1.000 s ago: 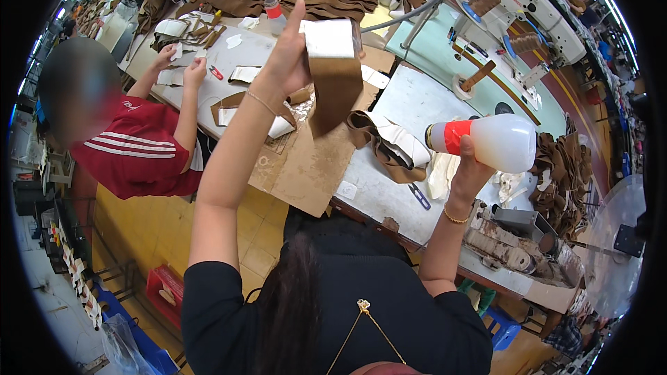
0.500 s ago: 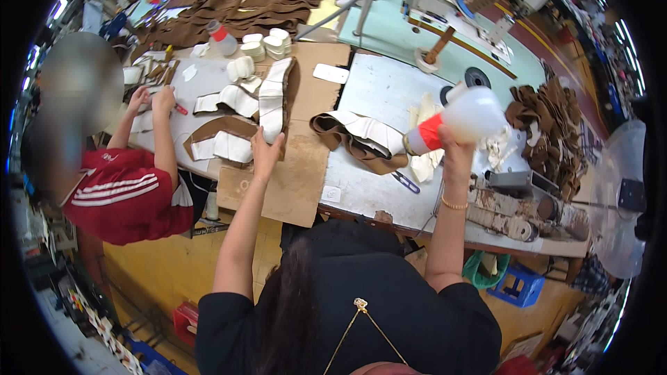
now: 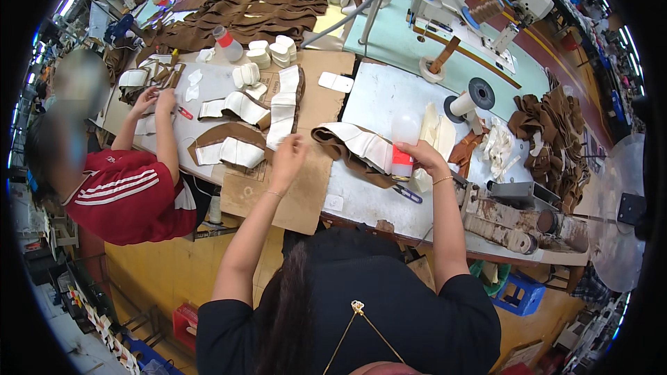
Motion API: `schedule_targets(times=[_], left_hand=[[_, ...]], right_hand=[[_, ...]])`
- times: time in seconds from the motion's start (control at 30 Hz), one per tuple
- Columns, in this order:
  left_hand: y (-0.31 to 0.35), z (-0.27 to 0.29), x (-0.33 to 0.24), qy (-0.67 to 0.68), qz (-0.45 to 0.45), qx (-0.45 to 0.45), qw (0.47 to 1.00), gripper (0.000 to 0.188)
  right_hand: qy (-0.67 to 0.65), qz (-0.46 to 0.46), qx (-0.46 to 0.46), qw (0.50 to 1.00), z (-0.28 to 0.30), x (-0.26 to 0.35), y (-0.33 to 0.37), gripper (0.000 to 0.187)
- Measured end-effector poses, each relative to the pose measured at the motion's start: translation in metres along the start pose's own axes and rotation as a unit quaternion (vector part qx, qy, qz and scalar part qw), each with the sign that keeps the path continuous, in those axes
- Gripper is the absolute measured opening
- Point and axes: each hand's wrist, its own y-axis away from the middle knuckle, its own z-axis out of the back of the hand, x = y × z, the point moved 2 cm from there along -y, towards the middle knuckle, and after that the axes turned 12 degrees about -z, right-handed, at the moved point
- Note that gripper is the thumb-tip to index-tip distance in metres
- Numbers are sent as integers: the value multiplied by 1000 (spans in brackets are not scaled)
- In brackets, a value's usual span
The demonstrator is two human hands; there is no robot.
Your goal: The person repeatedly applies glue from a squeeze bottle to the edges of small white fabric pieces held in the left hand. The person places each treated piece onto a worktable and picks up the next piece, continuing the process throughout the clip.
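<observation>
My right hand [image 3: 425,157] is wrapped round a translucent plastic bottle [image 3: 406,129] with a red band. The bottle is upside down, its red part lowest, beside a bundle of brown strips with white pieces [image 3: 361,144]; I cannot tell whether it touches the table. My left hand [image 3: 289,158] is over the cardboard sheet [image 3: 306,187], fingers loosely bent and apart, holding nothing I can see. Just beyond its fingertips lies the lower end of a long brown strip faced with white pieces [image 3: 283,101]. Two similar strips [image 3: 233,149] lie to its left.
Purple-handled snips [image 3: 408,194] lie near the bottle. Stacks of white pads [image 3: 258,53] and another red-banded bottle [image 3: 227,43] stand farther back. A sewing machine [image 3: 465,35] is at the far right, near brown strips [image 3: 549,132]. A co-worker in red [image 3: 132,187] works at left.
My right hand has brought the bottle down and left, turning it from tilted to upside down. My left hand has let go of the white-faced strip and moved slightly right and nearer me.
</observation>
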Motion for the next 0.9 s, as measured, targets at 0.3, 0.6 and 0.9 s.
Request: schedule_targets(times=[0.3,0.6,0.9], left_hand=[[21,-115,-56,517,293,141,792,36],[13,-122,-58,566,362,76,737,37],[21,-90,-62,746,288,89,594,42]], right_hand=[[20,1,8,1000,-13,-21,4,53],[-209,73,165,961,-32,-27,41,57],[-212,70,228,948,-42,-31,43,47]])
